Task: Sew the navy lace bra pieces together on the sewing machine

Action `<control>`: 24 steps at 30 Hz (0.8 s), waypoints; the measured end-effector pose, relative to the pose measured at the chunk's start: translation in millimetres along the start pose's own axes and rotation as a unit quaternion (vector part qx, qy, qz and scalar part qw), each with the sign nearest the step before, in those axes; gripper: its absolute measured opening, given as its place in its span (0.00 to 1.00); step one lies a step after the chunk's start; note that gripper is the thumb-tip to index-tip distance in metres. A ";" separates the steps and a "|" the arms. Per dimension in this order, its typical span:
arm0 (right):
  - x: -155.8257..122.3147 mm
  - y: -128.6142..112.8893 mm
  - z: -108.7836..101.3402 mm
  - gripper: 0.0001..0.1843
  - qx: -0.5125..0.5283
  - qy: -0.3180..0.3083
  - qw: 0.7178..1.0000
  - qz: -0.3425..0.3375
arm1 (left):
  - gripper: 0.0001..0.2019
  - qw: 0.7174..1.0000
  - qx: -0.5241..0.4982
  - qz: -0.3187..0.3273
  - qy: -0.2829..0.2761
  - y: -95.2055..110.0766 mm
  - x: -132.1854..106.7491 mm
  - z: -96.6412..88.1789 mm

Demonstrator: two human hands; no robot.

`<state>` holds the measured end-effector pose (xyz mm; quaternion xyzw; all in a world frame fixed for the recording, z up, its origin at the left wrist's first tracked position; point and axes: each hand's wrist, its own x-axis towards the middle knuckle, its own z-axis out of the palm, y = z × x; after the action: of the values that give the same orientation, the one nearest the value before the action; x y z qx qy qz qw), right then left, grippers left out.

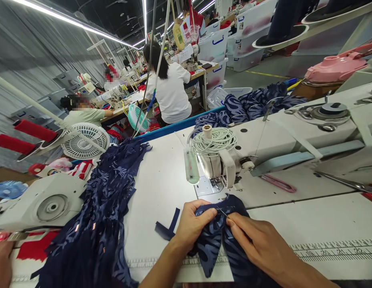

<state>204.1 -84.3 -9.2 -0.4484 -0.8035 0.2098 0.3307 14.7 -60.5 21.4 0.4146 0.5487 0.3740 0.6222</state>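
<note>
With both grips closed: in the left hand, pinching navy patterned cloth between thumb and fingers; in the right hand, pinching a thin strand, perhaps thread or a pin, at the cloth's upper part. Held just in front of the sewing machine, apart from its presser foot. Seemingly partway through handwork on this one piece, not being stitched by machine. Hard to tell how much is finished or waiting in the pile of navy cloth at left.

On the white tabletop, near the front edge, a printed ruler; to the right, scissors. Behind the machine, more patterned bundles. Farther left, a second machine and another person's hand. Beyond, seated people at rows of machines, a white fan, stacked clear bins, strip lights overhead.
</note>
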 end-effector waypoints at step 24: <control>28.3 10.9 -6.4 0.09 -0.229 0.226 0.943 -0.088 | 0.18 0.998 0.046 0.031 -0.011 -9.8 0.8 0.7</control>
<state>204.4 -54.1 -2.0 -0.4756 -0.7698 -0.1171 0.4092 15.5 -63.6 12.1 0.4637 0.5455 0.3630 0.5964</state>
